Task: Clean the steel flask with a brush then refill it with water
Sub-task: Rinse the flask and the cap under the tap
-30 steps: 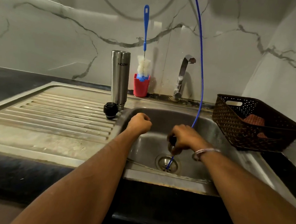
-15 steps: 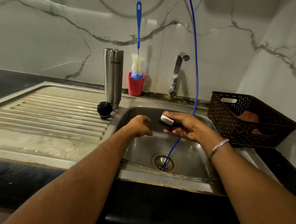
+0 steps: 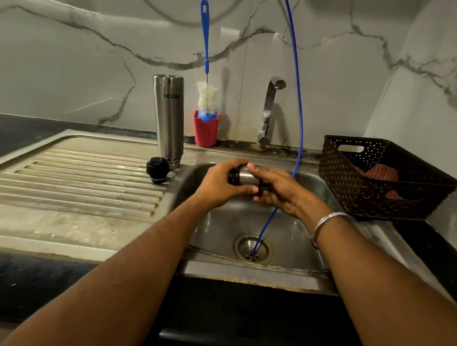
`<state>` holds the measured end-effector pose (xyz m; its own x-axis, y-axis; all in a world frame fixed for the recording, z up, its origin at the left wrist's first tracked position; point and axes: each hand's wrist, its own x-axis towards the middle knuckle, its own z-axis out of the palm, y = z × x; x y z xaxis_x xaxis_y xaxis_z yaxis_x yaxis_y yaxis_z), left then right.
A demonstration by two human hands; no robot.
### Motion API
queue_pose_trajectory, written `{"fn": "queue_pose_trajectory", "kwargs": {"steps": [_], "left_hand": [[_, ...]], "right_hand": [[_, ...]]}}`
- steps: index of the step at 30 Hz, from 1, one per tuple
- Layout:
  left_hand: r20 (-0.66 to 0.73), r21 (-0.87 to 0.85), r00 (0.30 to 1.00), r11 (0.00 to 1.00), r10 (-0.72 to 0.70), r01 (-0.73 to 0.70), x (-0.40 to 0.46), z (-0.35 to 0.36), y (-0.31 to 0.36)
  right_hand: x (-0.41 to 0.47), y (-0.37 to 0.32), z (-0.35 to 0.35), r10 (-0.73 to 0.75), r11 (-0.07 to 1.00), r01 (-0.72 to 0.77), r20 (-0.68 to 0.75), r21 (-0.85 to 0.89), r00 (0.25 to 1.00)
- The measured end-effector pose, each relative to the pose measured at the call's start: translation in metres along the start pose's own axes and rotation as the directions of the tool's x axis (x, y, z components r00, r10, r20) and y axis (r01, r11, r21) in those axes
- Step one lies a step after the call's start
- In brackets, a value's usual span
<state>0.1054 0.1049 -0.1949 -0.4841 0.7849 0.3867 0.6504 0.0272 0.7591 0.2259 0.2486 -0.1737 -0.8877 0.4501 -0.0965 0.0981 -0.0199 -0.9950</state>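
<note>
The steel flask (image 3: pixel 168 119) stands upside down on the drainboard beside the sink basin (image 3: pixel 218 225). Its black stopper (image 3: pixel 157 168) lies just in front of it. A small steel cap cup (image 3: pixel 244 175) is held over the basin between both hands: my left hand (image 3: pixel 222 182) grips its left end and my right hand (image 3: pixel 273 189) holds its right side with curled fingers. The blue-handled bottle brush (image 3: pixel 205 72) stands bristles down in a red cup (image 3: pixel 205 128) against the wall.
A steel tap (image 3: pixel 268 111) rises behind the basin. A thin blue hose (image 3: pixel 299 110) hangs from above into the drain (image 3: pixel 253 248). A dark woven basket (image 3: pixel 382 179) with a reddish cloth sits at right. The ribbed drainboard (image 3: pixel 74 179) stretches left.
My right hand lifted the steel cap up from near the drain. My left hand moved right and took hold of its other end.
</note>
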Motion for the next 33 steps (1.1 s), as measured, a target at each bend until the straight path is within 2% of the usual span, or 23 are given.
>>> {"fn": "queue_pose_trajectory", "kwargs": {"steps": [2, 4, 5, 6, 7, 8, 9, 10, 12, 15, 18, 21, 23, 24, 25, 26, 27, 28, 30, 33], "left_hand": [[-0.168, 0.059, 0.983, 0.997, 0.068, -0.059, 0.000, -0.001, 0.011], [-0.322, 0.262, 0.902, 0.942, 0.289, -0.209, -0.001, -0.003, 0.022], [-0.340, 0.356, 0.865, 0.902, 0.368, -0.244, -0.001, -0.004, 0.020], [-0.300, 0.424, 0.882, 0.879, 0.364, -0.219, -0.001, -0.007, 0.016], [-0.191, 0.478, 0.948, 0.868, 0.254, -0.136, 0.000, -0.008, 0.010], [-0.050, 0.553, 0.997, 0.833, 0.061, -0.023, -0.001, -0.007, 0.004], [0.061, 0.622, 0.994, 0.782, -0.089, 0.032, -0.003, -0.004, -0.003], [0.088, 0.644, 0.991, 0.765, -0.099, 0.019, -0.004, -0.001, -0.005], [-0.003, 0.605, 0.999, 0.795, 0.055, -0.042, -0.001, 0.005, -0.004], [-0.041, 0.554, 0.997, 0.832, 0.065, -0.032, 0.001, 0.012, 0.008], [-0.218, 0.552, 0.940, 0.828, 0.261, -0.102, -0.002, 0.009, 0.009], [-0.139, 0.498, 0.968, 0.860, 0.207, -0.113, -0.001, 0.005, 0.016], [-0.236, 0.483, 0.919, 0.859, 0.315, -0.170, -0.003, 0.004, 0.013], [-0.252, 0.473, 0.916, 0.865, 0.313, -0.165, -0.002, 0.004, 0.010], [-0.181, 0.465, 0.951, 0.874, 0.249, -0.140, -0.001, 0.004, 0.008], [-0.067, 0.497, 0.990, 0.864, 0.127, -0.078, -0.001, 0.005, 0.005], [-0.011, 0.535, 0.999, 0.844, 0.036, -0.024, -0.002, 0.006, 0.001], [-0.049, 0.534, 0.998, 0.846, 0.042, -0.009, -0.002, 0.006, -0.001], [-0.195, 0.517, 0.958, 0.852, 0.209, -0.081, 0.000, 0.007, 0.003], [-0.062, 0.543, 0.971, 0.824, 0.231, -0.161, -0.001, 0.009, 0.017]], "right_hand": [[0.002, -0.001, 0.001, -0.031, 0.998, 0.031, -0.004, 0.063, 1.000], [0.005, 0.000, -0.003, -0.007, 0.996, 0.009, -0.021, 0.088, 1.000], [0.007, 0.002, -0.007, 0.020, 0.997, -0.016, -0.060, 0.071, 0.998], [0.007, 0.003, -0.010, 0.053, 0.998, -0.050, -0.122, 0.027, 0.991], [0.006, 0.006, -0.013, 0.087, 0.996, -0.093, -0.191, -0.020, 0.978], [0.005, 0.009, -0.016, 0.118, 0.989, -0.137, -0.250, -0.059, 0.961], [0.005, 0.012, -0.017, 0.140, 0.981, -0.172, -0.288, -0.090, 0.947], [0.004, 0.013, -0.017, 0.156, 0.973, -0.199, -0.307, -0.114, 0.939], [0.003, 0.015, -0.016, 0.168, 0.964, -0.222, -0.310, -0.148, 0.936], [0.003, 0.015, -0.014, 0.120, 0.961, -0.183, -0.285, -0.208, 0.951], [0.007, 0.017, -0.011, 0.079, 0.944, -0.151, -0.244, -0.292, 0.967], [0.010, 0.024, -0.017, 0.074, 0.930, -0.156, -0.245, -0.334, 0.967], [0.012, 0.025, -0.017, 0.069, 0.921, -0.149, -0.227, -0.360, 0.972], [0.012, 0.025, -0.018, 0.062, 0.918, -0.143, -0.223, -0.370, 0.973], [0.012, 0.026, -0.020, 0.058, 0.915, -0.143, -0.229, -0.377, 0.972], [0.012, 0.026, -0.021, 0.061, 0.911, -0.152, -0.238, -0.384, 0.969], [0.011, 0.027, -0.021, 0.066, 0.905, -0.160, -0.242, -0.393, 0.968], [0.012, 0.028, -0.021, 0.066, 0.901, -0.160, -0.237, -0.403, 0.969], [0.011, 0.027, -0.020, 0.059, 0.899, -0.149, -0.224, -0.412, 0.973], [0.008, 0.027, -0.022, 0.063, 0.899, -0.161, -0.246, -0.406, 0.967]]}}
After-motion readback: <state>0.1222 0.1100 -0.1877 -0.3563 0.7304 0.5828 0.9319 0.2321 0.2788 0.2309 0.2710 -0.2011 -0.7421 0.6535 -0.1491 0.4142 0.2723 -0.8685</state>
